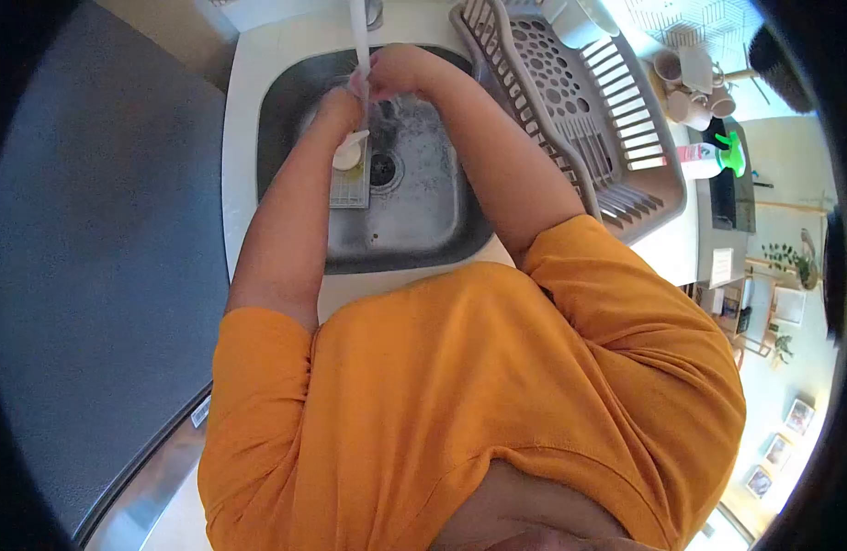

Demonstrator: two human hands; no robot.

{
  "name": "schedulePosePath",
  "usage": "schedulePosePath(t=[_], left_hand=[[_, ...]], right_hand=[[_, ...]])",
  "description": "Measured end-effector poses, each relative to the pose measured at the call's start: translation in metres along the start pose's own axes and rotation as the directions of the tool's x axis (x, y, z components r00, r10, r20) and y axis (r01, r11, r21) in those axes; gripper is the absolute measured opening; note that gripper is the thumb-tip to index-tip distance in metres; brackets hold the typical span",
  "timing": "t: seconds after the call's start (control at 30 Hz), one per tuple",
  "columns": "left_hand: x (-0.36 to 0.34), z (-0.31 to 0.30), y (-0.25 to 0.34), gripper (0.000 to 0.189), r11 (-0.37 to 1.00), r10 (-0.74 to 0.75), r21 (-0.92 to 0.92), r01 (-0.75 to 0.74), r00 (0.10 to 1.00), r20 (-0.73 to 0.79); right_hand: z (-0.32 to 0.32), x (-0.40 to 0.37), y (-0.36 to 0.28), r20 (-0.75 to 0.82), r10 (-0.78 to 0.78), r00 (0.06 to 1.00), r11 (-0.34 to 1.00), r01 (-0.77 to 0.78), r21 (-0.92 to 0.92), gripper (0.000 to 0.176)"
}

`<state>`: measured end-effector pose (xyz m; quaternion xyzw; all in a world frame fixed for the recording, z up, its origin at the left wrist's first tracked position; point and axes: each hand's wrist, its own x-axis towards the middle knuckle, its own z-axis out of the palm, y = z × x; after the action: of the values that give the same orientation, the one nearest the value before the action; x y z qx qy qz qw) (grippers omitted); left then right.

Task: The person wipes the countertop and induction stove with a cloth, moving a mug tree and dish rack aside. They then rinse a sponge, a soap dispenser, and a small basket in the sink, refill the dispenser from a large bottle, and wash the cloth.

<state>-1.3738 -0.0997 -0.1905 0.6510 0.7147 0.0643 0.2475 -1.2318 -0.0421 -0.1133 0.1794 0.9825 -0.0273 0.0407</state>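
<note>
Both hands meet under a stream of running water (360, 37) at the back of the metal sink (414, 230). My left hand (341, 108) is to the left of the stream, its fingers mostly hidden. My right hand (391, 73) reaches in from the right with its fingers curled in beside the water. Whatever may be between the hands is too small and covered to make out. Just below my left hand is a small white rounded piece (349, 153) with a short projecting end. It lies on or over a rectangular grid-like rack (350, 191) in the sink.
A drain (384, 171) is in the sink floor. To the right stands a grey-brown dish rack (616, 119) holding a white container (581, 23). Beyond it are a spray bottle with a green head (717, 159) and several hanging mugs (692, 103). A dark panel (102, 230) borders the left.
</note>
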Motion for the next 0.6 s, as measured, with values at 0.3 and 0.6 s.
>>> schedulePosePath(t=[0.3,0.6], left_hand=[[0.008,0.02,-0.025,0.037,0.915,0.323,0.26,-0.309,0.946,-0.009],[-0.026,-0.008,0.008,0.032,0.946,0.194,0.306,-0.107,0.943,-0.272]], right_hand=[[-0.014,-0.002,-0.02,-0.01,0.173,0.985,0.984,-0.173,0.032,0.024],[-0.017,-0.009,-0.024,-0.03,0.243,0.97,0.94,-0.228,0.255,0.022]])
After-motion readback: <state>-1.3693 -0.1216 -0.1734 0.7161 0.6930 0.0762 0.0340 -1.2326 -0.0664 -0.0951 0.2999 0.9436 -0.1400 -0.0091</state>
